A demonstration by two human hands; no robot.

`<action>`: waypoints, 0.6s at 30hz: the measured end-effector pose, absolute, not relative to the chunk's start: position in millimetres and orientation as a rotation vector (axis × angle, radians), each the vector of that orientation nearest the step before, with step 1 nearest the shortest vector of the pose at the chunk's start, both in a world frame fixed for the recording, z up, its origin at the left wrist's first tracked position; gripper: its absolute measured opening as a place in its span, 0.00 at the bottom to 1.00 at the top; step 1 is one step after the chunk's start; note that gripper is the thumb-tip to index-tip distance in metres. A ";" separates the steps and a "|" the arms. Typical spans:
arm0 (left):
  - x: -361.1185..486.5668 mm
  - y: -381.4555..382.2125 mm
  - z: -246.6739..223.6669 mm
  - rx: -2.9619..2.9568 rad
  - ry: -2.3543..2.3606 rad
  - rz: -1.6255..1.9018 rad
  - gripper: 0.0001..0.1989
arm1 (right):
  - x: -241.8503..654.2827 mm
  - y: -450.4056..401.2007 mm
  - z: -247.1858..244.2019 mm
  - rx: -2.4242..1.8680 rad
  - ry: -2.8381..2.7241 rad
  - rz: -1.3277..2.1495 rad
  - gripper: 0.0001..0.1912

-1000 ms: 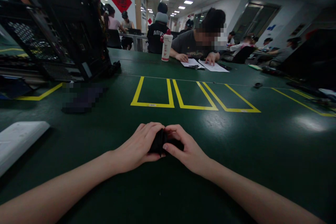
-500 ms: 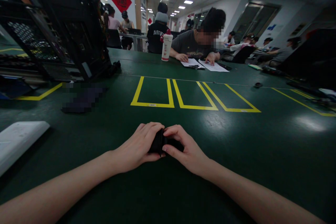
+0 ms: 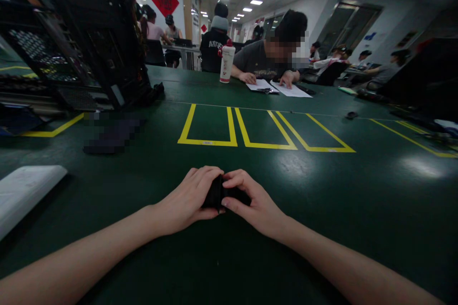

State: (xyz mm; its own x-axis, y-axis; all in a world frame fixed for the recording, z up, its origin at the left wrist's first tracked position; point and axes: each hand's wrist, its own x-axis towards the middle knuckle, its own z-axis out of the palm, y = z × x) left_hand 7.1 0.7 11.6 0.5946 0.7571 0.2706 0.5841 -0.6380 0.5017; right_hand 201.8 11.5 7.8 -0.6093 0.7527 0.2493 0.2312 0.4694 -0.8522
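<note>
A small black object [image 3: 214, 195] sits between my hands at the near middle of the green table [image 3: 161, 267]. Its kind I cannot make out, as fingers cover much of it. My left hand [image 3: 188, 200] is closed over its left part, fingers on top and thumb along the near side. From the right, my right hand [image 3: 250, 202] curls its fingers and thumb against the object's right edge in a pinch. A thin upright rim shows between the two hands.
Yellow tape outlines [image 3: 207, 143] mark the table ahead. An open black computer case [image 3: 96, 47] stands at left, with a white box-like item [image 3: 28, 190] nearer. Across the table, a person [image 3: 265, 57] leans over papers [image 3: 291, 89] beside a white cup [image 3: 226, 64].
</note>
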 end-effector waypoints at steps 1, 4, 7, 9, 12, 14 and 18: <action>7.3 0.6 11.7 2.465 1.085 0.664 0.30 | 201.0 11.5 8.2 -0.827 -2.085 1.104 0.11; 7.4 0.5 11.0 2.457 1.101 0.661 0.31 | 199.7 11.0 10.7 -0.876 -2.072 1.152 0.19; 7.0 0.7 10.0 2.454 1.104 0.658 0.31 | 201.0 10.0 12.3 -0.894 -2.129 1.085 0.18; 6.8 0.8 9.8 2.460 1.101 0.652 0.32 | 202.6 9.4 12.1 -0.869 -2.164 1.031 0.18; 6.8 0.9 10.3 2.471 1.089 0.651 0.32 | 204.3 9.3 10.8 -0.819 -2.169 1.016 0.18; 7.1 1.0 10.6 2.475 1.081 0.662 0.31 | 204.0 9.9 10.2 -0.808 -2.157 1.023 0.14; 7.2 1.5 9.5 2.474 1.079 0.680 0.30 | 201.6 10.6 10.4 -0.836 -2.109 1.086 0.11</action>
